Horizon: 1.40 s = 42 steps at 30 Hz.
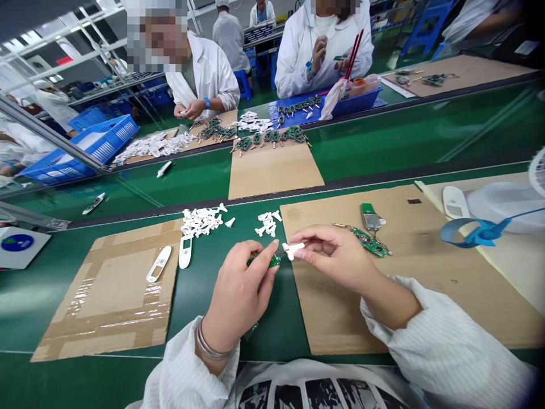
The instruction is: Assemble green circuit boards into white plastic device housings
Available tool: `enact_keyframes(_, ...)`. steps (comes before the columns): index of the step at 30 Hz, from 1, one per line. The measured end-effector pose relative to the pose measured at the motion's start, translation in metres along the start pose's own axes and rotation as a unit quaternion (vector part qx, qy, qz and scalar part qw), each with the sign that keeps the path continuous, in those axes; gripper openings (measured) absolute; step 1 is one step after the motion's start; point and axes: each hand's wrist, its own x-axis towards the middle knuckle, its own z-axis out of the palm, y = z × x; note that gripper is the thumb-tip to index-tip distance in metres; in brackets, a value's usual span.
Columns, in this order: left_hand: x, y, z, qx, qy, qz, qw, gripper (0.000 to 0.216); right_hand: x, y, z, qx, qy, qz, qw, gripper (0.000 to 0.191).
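My left hand is closed on a green circuit board, most of it hidden by the fingers. A small white plastic piece is pinched between the thumb and fingers of my right hand. Board and piece meet closely between my hands, with thin wires showing there. Just beyond lies a small group of similar white pieces, and a larger pile sits to its left. Right of my right hand, another green circuit board and a board with a grey display rest on cardboard.
A white casing lies on the taped left cardboard; another casing is beside it. A blue strap hangs at right near a clear container. Across the bench, co-workers in white coats handle parts near circuit boards.
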Motion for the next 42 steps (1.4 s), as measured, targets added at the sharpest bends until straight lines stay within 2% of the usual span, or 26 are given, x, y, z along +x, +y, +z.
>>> enact_keyframes(3,0.001,0.001,0.0,0.001,-0.005,0.004,1.0,0.04,-0.002,-0.002,0.001,-0.139,-0.005,-0.063,0.988,0.014)
enact_keyframes(5,0.002,0.001,0.0,0.001,-0.004,0.003,1.0,0.037,-0.003,-0.003,0.002,-0.164,-0.015,-0.092,0.982,0.016)
enact_keyframes(9,0.002,0.002,0.0,-0.006,-0.006,-0.005,1.0,0.034,-0.005,-0.003,0.003,-0.102,-0.017,-0.063,0.993,0.01)
enact_keyframes(14,0.003,0.005,0.002,-0.029,-0.005,-0.013,0.999,0.026,-0.007,-0.004,0.004,-0.126,0.008,-0.071,0.989,0.012)
enact_keyframes(16,0.003,0.005,0.003,-0.037,-0.001,-0.012,0.999,0.023,-0.007,-0.004,0.003,-0.102,0.015,-0.058,0.993,0.009)
enact_keyframes(19,0.003,0.004,0.003,-0.049,0.007,-0.011,0.999,0.023,-0.009,-0.004,0.002,-0.043,0.005,-0.007,0.999,0.01)
enact_keyframes(22,0.002,0.003,0.003,-0.058,0.018,-0.005,0.998,0.025,-0.009,-0.003,0.001,-0.027,0.0,0.025,0.999,0.01)
enact_keyframes(27,0.001,0.004,0.003,-0.057,0.029,0.015,0.998,0.025,-0.007,-0.006,0.002,0.008,-0.033,0.041,0.999,0.01)
enact_keyframes(31,0.001,0.005,0.003,-0.065,0.035,0.011,0.997,0.026,-0.008,-0.007,0.002,-0.064,-0.021,0.002,0.998,0.009)
enact_keyframes(36,0.003,0.007,0.002,-0.083,0.054,0.013,0.995,0.028,-0.013,-0.006,0.004,-0.173,0.013,-0.155,0.972,0.008)
enact_keyframes(40,0.005,0.008,0.001,-0.085,0.069,0.006,0.994,0.029,-0.017,-0.007,0.01,-0.159,0.07,-0.152,0.973,0.006)
enact_keyframes(42,0.006,0.008,0.002,-0.077,0.063,-0.001,0.995,0.03,-0.019,-0.006,0.013,-0.177,0.085,-0.173,0.965,0.006)
